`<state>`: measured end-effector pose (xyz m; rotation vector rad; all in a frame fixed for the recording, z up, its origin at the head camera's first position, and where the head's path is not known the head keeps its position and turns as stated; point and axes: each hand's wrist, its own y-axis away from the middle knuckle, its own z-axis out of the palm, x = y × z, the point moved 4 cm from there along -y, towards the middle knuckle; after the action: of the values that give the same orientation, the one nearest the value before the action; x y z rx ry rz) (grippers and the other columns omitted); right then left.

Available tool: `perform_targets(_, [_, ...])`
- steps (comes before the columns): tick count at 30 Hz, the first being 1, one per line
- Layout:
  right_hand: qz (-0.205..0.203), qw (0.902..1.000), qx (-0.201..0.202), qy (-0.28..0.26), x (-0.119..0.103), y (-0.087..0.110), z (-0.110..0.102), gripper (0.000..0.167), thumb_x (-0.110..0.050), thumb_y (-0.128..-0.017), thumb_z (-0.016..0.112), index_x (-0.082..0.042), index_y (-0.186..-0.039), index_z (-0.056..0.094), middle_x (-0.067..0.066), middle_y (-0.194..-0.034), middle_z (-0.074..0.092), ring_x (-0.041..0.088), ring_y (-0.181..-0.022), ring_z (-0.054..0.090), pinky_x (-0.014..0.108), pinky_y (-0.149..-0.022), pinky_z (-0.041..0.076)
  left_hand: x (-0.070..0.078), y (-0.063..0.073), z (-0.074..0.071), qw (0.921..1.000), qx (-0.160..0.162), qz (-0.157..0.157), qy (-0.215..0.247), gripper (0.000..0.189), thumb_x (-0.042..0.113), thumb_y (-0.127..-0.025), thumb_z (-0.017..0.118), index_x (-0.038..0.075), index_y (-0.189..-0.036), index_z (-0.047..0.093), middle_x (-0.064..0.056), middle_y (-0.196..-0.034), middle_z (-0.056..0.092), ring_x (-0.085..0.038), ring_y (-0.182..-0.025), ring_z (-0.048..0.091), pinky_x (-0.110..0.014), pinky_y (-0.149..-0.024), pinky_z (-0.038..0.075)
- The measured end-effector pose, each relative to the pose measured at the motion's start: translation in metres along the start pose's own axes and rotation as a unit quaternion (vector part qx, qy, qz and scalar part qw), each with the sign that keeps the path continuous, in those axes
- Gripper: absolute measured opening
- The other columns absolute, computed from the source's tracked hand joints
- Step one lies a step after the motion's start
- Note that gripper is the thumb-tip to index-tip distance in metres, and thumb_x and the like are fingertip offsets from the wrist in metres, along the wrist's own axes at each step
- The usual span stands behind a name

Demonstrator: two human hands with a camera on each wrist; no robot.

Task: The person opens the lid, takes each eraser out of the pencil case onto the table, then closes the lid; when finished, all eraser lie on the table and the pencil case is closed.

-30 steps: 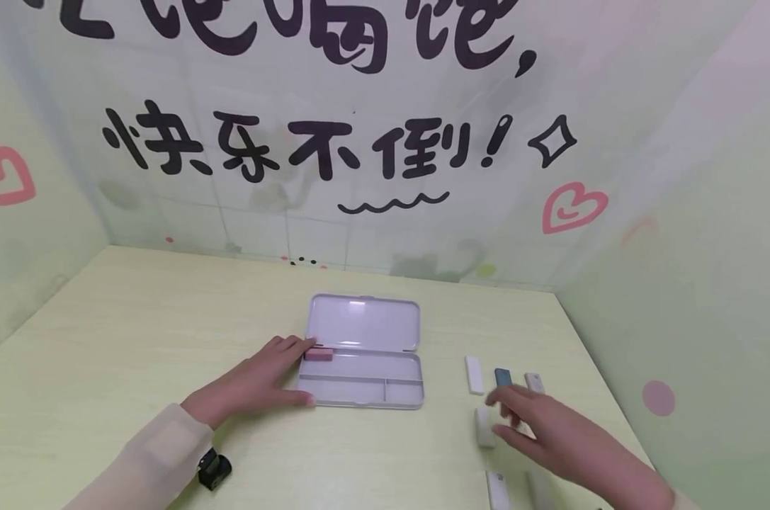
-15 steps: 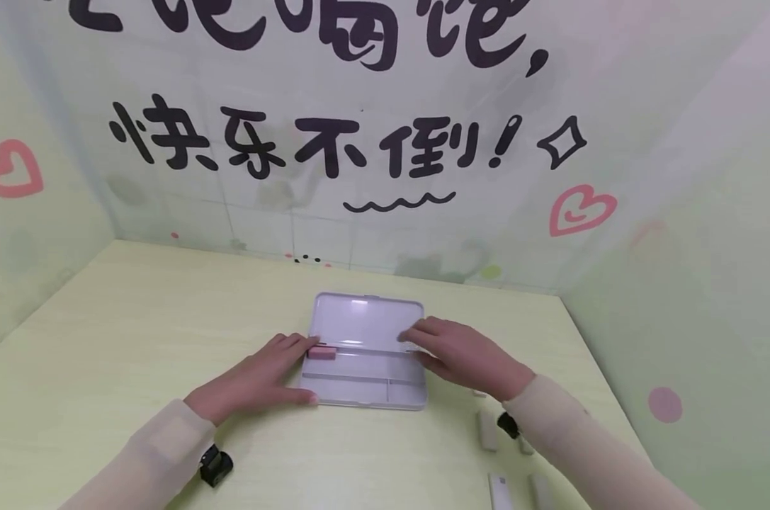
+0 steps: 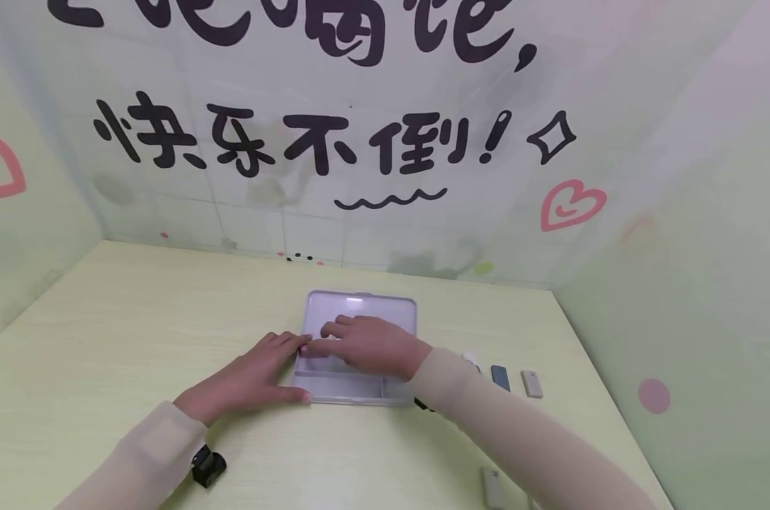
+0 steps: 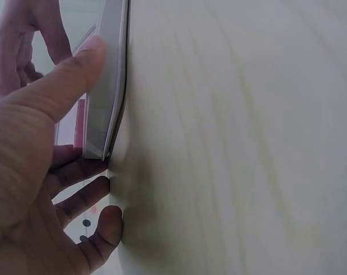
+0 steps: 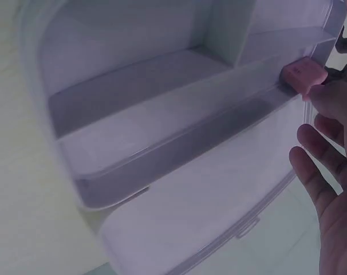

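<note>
A pale lilac pencil case (image 3: 336, 389) lies with its lid (image 3: 321, 308) folded back on the table. My left hand (image 3: 244, 375) holds the left end of the case, thumb at the front edge and fingers at the hinge corner. A small pink block, like an eraser (image 5: 304, 74), sits in the long compartment's end by that hand. Over the case, my right hand (image 3: 372, 347) reaches across to this corner; in the right wrist view a fingertip touches the pink block while the other fingers are spread loosely.
To the right on the table (image 3: 136, 319) lie a blue block (image 3: 501, 377) and a pale grey block (image 3: 532, 383). Nearer is another grey block (image 3: 491, 487). The right forearm (image 3: 512, 432) hides part of that area. Walls bound the table behind and at both sides.
My right hand has moved from the blocks at the right over to the case, then left across it to the pink block. The left hand has stayed on the case.
</note>
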<state>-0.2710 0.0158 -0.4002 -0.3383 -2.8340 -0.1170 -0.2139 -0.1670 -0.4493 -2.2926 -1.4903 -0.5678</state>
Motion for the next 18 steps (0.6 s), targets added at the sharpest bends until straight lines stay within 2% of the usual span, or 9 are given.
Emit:
perform_targets(3, [-0.006,0.9996,-0.019,0.02,-0.008,-0.011,0.004,0.052,-0.006,-0.105,0.058,-0.034,-0.149,0.054,-0.009,-0.138,0.064,0.01,-0.116,0.062,0.02,-0.092,0.057,-0.001,0.001,0.0,1.0,0.002,0.004,0.006,0.099,0.06,-0.084,0.08,0.002,-0.155,0.045,-0.013,-0.147,0.059,-0.033,-0.129,0.054,-0.059,-0.109,0.051])
perform_targets(8, [-0.008,0.9981,-0.038,0.048,-0.012,-0.02,0.011,0.047,-0.013,-0.108,0.056,-0.031,-0.151,0.052,-0.008,-0.146,0.061,0.01,-0.122,0.06,0.02,-0.096,0.057,-0.001,0.001,0.001,0.9999,-0.003,0.001,0.01,0.098,0.06,-0.085,0.08,0.003,-0.156,0.044,-0.012,-0.148,0.059,-0.031,-0.129,0.053,-0.058,-0.109,0.05])
perform_targets(18, [-0.012,0.9964,-0.043,0.072,-0.019,-0.03,0.014,0.035,-0.015,-0.108,0.057,-0.024,-0.141,0.056,-0.007,-0.141,0.063,0.008,-0.117,0.063,0.019,-0.098,0.056,-0.002,0.002,0.0,1.0,-0.002,0.002,0.007,0.097,0.061,-0.085,0.08,0.003,-0.155,0.045,-0.01,-0.148,0.059,-0.03,-0.129,0.053,-0.057,-0.11,0.05])
